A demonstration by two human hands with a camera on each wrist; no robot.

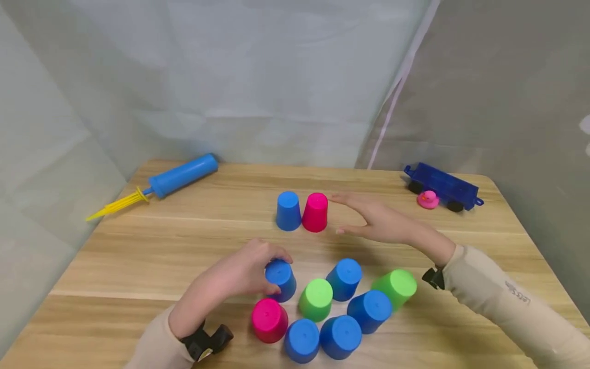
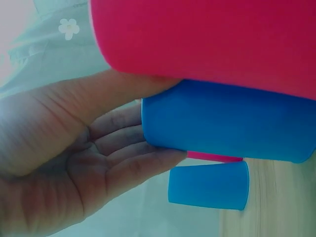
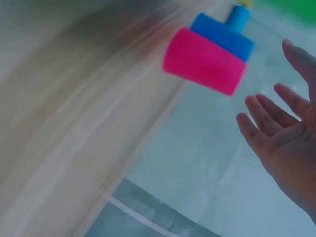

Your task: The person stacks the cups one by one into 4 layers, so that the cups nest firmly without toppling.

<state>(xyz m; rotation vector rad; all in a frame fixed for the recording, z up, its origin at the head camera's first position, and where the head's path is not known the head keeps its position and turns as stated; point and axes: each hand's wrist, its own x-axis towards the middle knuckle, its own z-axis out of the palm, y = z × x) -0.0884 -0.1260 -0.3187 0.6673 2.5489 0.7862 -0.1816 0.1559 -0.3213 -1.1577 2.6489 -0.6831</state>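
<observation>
Thumb and fingers of my left hand (image 1: 244, 270) are round the sides of an upside-down blue cup (image 1: 283, 283); the left wrist view shows the palm behind its base (image 2: 227, 121). Right behind my thumb there, a pink cup (image 2: 207, 39) fills the top of that view. My right hand (image 1: 380, 219), fingers spread and holding nothing, is just right of another upside-down pink cup (image 1: 315, 212). That pink cup stands beside a blue cup (image 1: 288, 211) farther back on the table. In the right wrist view the open palm (image 3: 291, 143) faces the pair.
Near the front, several more upside-down cups stand in a cluster: a pink cup (image 1: 269, 321), a green cup (image 1: 316, 300), another green cup (image 1: 396, 288) and blue cups (image 1: 341, 336). A blue-and-yellow hand pump (image 1: 182, 176) lies back left. At back right are a dark blue toy wagon (image 1: 444, 184) and a pink rubber duck (image 1: 428, 200).
</observation>
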